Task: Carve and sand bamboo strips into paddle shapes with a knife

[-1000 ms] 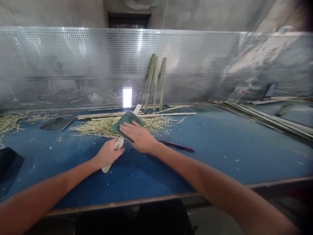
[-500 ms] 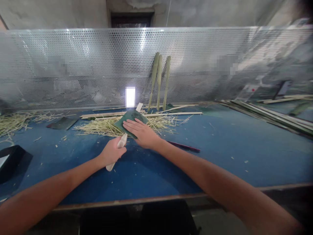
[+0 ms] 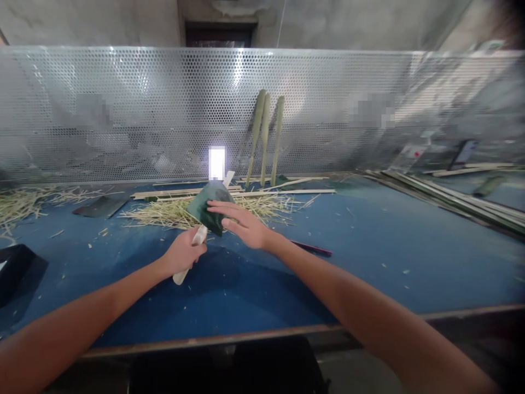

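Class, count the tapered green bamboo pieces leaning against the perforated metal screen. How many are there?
3: the left bamboo piece, the middle one and the right one stand side by side, tilted against the perforated metal screen at the back of the blue bench. None looks hidden.

Checked the feed for legible markings: none I can read. One small white label (image 3: pixel 412 151) with a red mark shows toward the right end of the perforated metal screen (image 3: pixel 205 109); as far as I can judge from here, any print on it is too small and blurred.
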Motion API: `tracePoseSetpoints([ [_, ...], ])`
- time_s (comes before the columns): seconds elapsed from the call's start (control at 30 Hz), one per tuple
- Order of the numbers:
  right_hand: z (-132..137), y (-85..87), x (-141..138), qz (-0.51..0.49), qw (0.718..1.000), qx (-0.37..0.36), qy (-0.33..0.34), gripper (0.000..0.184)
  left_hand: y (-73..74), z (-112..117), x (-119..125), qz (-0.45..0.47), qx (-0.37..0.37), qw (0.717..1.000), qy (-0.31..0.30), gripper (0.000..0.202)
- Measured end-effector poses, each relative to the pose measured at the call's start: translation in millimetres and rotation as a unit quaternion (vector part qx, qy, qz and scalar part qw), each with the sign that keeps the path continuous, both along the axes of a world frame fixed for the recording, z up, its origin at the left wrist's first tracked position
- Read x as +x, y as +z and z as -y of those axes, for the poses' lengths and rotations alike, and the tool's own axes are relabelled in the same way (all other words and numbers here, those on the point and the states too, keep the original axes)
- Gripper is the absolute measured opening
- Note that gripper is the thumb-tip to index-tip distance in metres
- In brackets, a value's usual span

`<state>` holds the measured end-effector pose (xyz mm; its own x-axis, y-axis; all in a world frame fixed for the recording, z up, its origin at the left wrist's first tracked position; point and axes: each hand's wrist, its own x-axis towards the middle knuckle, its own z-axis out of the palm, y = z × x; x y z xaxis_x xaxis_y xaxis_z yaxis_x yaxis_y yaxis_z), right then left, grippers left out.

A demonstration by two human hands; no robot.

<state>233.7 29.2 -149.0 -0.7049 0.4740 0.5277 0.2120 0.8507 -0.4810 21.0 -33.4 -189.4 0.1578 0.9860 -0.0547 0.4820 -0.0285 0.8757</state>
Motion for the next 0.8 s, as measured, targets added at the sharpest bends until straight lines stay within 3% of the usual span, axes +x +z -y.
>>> tracePoseSetpoints([
  [0.1,0.7,0.4,0.7,-0.041,0.999,-0.03,-0.002,0.038,-1.1,0.8,0.5,-0.003,0.001,1.0,-0.005,0.012],
  [0.2,1.2,1.8,-0.1,-0.079,0.99,-0.113,0.021,0.037,-0.9,2.5,1.0,-0.012,0.003,1.0,-0.007,0.011],
  [0.33,-3.1,4.4,-0.5,-0.13,0.941,-0.304,0.071,0.065,1.3,5.3,2.1,-0.027,0.015,0.999,-0.012,0.011],
  [0.4,-6.8,4.6,0.9,-0.13,0.924,-0.353,0.071,0.073,2.6,6.5,3.0,-0.035,0.025,0.999,-0.015,0.011],
  [0.8,-10.8,1.8,5.3,-0.153,0.9,-0.401,0.074,0.075,5.8,8.4,3.6,-0.065,0.052,0.996,-0.034,0.007],
])
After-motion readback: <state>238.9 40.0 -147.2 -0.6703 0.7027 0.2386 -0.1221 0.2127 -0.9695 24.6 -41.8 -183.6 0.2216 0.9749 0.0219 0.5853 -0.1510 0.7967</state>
